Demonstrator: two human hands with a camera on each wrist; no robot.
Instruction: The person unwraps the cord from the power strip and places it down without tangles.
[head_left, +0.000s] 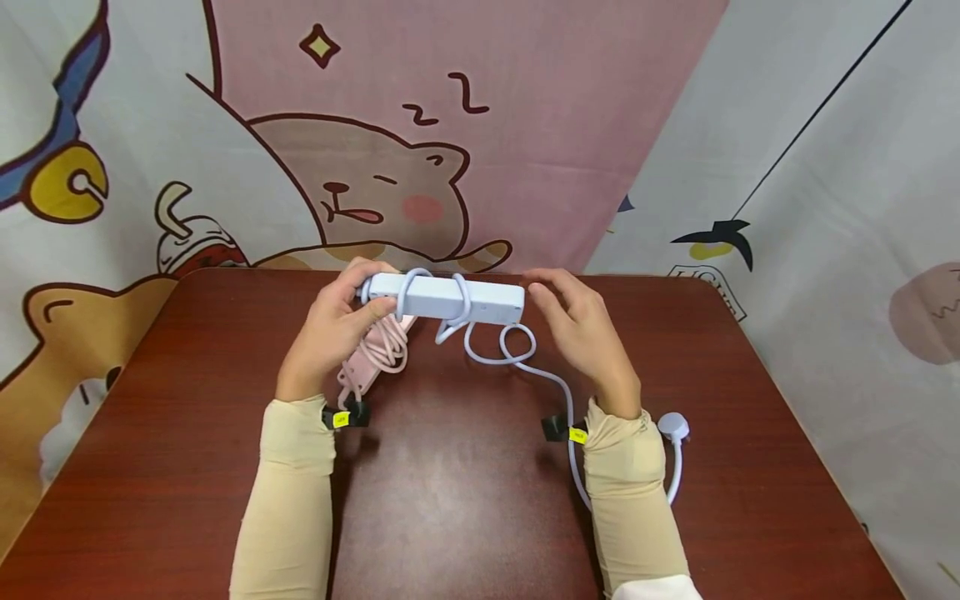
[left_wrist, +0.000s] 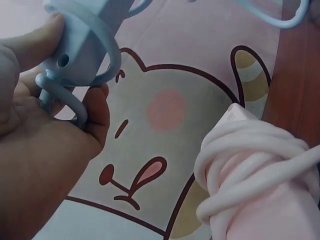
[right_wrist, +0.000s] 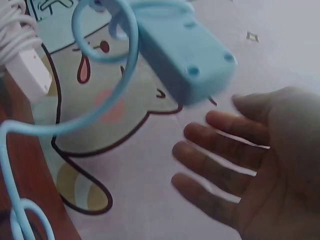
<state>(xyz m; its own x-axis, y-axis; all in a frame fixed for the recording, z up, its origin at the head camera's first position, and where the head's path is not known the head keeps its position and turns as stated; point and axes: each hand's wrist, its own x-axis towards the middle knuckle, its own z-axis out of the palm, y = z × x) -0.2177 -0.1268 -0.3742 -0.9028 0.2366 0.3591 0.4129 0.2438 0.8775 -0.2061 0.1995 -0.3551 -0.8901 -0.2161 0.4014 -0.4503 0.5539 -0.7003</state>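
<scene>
My left hand (head_left: 326,325) grips one end of a pale blue power strip (head_left: 495,303), held level above the far part of the table. Thumb and fingers clasp that end, where the cord leaves the strip in the left wrist view. A few loose turns of its cord (head_left: 462,302) go round the body. Beside the strip's other end is my right hand (head_left: 588,342), its fingers spread and slightly bent with nothing between them. In the right wrist view a gap shows between these fingers and the strip's end (right_wrist: 207,75).
A pink power strip (head_left: 358,371) with its own cord (left_wrist: 250,160) wound round it lies behind my left wrist. The blue cord's loose part runs down the table (head_left: 450,500), under my right forearm, to a plug (head_left: 673,427). A cartoon-printed curtain (head_left: 562,125) hangs behind.
</scene>
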